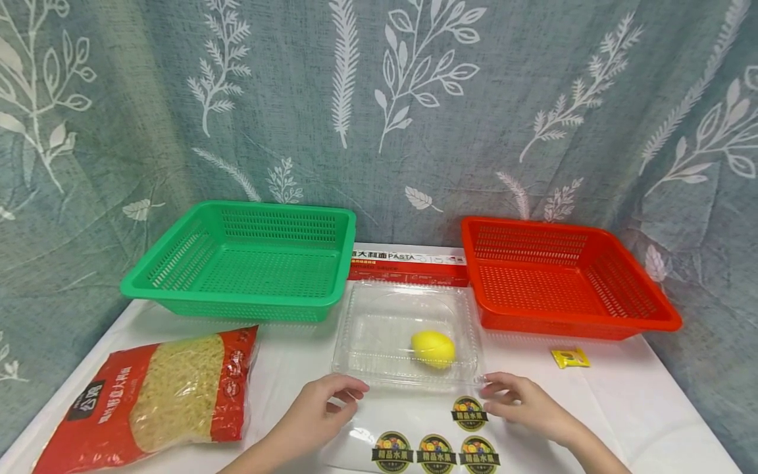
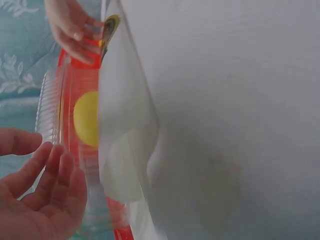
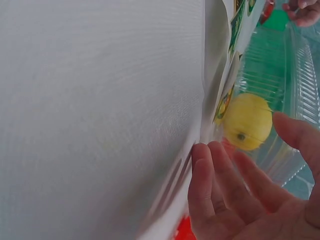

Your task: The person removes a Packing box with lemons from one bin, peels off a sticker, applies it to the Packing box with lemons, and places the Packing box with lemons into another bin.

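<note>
In the middle of the table lies a closed clear plastic box (image 1: 379, 336), with a yellow lemon (image 1: 433, 349) inside on the right. A sheet (image 1: 408, 408) bearing several round black fruit stickers (image 1: 436, 453) lies in front of the box. My left hand (image 1: 322, 411) hovers by the box's front left corner, its fingers loosely bent and nothing between them. By the front right corner is my right hand (image 1: 521, 403), fingers relaxed and apart from the thumb, beside the upper sticker (image 1: 469, 413). Whether its fingertips touch the box or sheet, I cannot tell.
Behind stand a green basket (image 1: 237, 303) at left and a red basket (image 1: 568, 322) at right, with a red and white pasta box (image 1: 408, 266) between them. A pasta bag (image 1: 172, 395) lies at left, a small yellow packet (image 1: 570, 357) at right. A curtain (image 1: 379, 131) hangs behind.
</note>
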A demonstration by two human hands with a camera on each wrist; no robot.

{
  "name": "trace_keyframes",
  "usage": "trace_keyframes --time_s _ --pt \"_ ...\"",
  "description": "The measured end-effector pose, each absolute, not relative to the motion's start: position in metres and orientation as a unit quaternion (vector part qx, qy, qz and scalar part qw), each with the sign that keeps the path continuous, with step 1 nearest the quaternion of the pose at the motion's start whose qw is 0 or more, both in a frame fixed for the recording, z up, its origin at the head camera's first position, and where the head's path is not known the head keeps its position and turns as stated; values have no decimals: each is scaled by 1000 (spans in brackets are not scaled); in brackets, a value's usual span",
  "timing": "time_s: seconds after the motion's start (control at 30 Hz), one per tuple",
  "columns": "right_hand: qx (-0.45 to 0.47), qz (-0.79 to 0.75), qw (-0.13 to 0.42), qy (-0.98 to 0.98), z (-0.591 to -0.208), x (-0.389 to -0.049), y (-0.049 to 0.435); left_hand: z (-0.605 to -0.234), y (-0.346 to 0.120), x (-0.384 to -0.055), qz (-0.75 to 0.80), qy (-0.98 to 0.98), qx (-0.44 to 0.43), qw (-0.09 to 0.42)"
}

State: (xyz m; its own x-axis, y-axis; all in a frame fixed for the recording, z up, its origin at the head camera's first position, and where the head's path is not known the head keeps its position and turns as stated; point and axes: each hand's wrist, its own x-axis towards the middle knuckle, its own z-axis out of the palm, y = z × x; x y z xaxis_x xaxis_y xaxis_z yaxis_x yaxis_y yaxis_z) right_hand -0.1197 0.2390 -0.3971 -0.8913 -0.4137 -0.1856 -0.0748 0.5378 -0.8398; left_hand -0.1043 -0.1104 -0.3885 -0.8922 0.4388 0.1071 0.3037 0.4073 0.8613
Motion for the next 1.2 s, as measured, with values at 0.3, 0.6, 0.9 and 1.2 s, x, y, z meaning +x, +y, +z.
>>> trace_keyframes --time_s 0.3,0.6,0.9,1.2 --pt "-161 -427 155 876 -399 -120 235 -395 -98 -103 374 866 333 -9" --pt "-185 -421 140 877 -405 -124 232 -392 -88 -105 274 887 369 48" --pt "-131 -429 166 878 -402 -123 225 -397 -82 -107 225 898 372 63" --pt "-143 -429 156 878 -402 -124 225 -398 -80 -107 207 915 339 73"
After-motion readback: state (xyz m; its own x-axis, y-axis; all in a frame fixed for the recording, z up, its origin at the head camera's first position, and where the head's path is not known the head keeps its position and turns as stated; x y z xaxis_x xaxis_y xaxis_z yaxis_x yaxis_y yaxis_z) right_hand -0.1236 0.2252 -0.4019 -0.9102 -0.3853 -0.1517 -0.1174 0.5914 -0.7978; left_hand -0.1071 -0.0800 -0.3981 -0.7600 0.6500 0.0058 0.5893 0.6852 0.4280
